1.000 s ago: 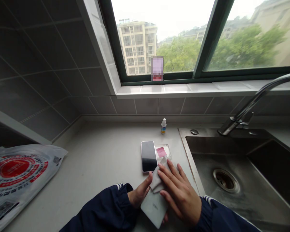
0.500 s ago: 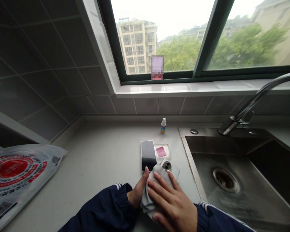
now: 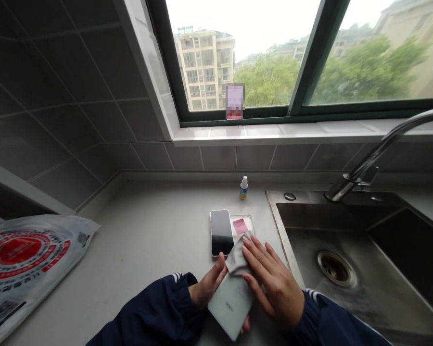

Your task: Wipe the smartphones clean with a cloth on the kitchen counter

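Smartphone (image 3: 231, 305), pale white, flat and slim, was right in the thick of it, caught between the two hands with its back facing up and a small logo showing! The left grip (image 3: 208, 286) was closed around it, thumb rising along one long edge and fingertips curling out from under the far side. The right grip (image 3: 273, 288) lay open, fingers spread, pressing down on a soft grey folded cloth (image 3: 237, 257) bunched at the phone's top end. That slab looked stiff and light, but it also looked glossy, slippery and fragile at the corners, so the long edges were the safest place to take hold, with the cloth adding friction. Just ahead of the grips lay a black-screened second phone (image 3: 221, 233), beside a clear plastic piece (image 3: 250, 226) carrying a pink sticker (image 3: 240, 226). Farther ahead stood a small white-capped bottle (image 3: 244, 188). Right of the right grip sat a stainless steel sink (image 3: 332, 214), while left of the left grip, a white plastic bag with red print (image 3: 25, 254) lay on the pale stone worktop (image 3: 147, 230).
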Tool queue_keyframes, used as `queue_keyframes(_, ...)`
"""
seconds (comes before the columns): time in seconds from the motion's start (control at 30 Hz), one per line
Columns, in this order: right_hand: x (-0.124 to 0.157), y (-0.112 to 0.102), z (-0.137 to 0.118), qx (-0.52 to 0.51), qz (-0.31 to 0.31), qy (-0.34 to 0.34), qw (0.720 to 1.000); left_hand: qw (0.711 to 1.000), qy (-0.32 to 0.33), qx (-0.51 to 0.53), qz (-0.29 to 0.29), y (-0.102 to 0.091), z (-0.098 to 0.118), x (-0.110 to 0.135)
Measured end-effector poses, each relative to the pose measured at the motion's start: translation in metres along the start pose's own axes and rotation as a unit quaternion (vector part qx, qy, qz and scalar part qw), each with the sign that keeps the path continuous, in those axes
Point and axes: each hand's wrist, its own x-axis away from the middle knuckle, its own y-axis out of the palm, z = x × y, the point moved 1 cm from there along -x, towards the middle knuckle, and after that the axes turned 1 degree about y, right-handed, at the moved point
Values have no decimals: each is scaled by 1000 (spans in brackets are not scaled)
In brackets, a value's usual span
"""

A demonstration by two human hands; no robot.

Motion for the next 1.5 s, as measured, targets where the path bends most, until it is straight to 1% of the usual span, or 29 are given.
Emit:
queue_keyframes(0.1, 1, 2, 1, -4, 12, 14, 1000, 999, -47, 3, -6, 1, 1, -2)
queue_keyframes(0.23, 2, 3, 3, -3, 19, 33, 999, 1000, -5, 22, 14, 5, 4, -4)
queue_keyframes(0.33, 3, 4, 3, 7, 17, 41, 999, 999, 20, 37, 12, 7, 5, -4)
queue_keyframes(0.47, 3, 3, 3, 22, 9, 45, 999, 998, 26, 51, 9, 8, 5, -5)
queue_keyframes(0.63, 3, 1, 3, 27, 16, 48, 998, 997, 44, 68, 5, 9, 9, -5)
queue_keyframes(0.77, 3, 2, 3, 22, 19, 47, 998, 994, 53, 89, 16, 10, 11, -5)
queue_keyframes(0.97, 4, 4, -1, 18, 0, 25, 1000, 992, 63, 107, 20, 9, 12, -6)
queue_keyframes(1.17, 3, 4, -6, 15, -25, -8, 1000, 988, 30, 150, 6, 8, 13, -3)
queue_keyframes(1.3, 3, 3, -9, 18, -47, -27, 998, 986, 31, 161, 9, 7, 11, -2)
queue_keyframes(1.4, 2, 2, -11, 23, -54, -30, 998, 987, 32, 158, 15, 5, 9, -2)
queue_keyframes(1.5, 2, 1, -10, 19, -45, -23, 999, 987, 24, 161, 13, 4, 8, -2)
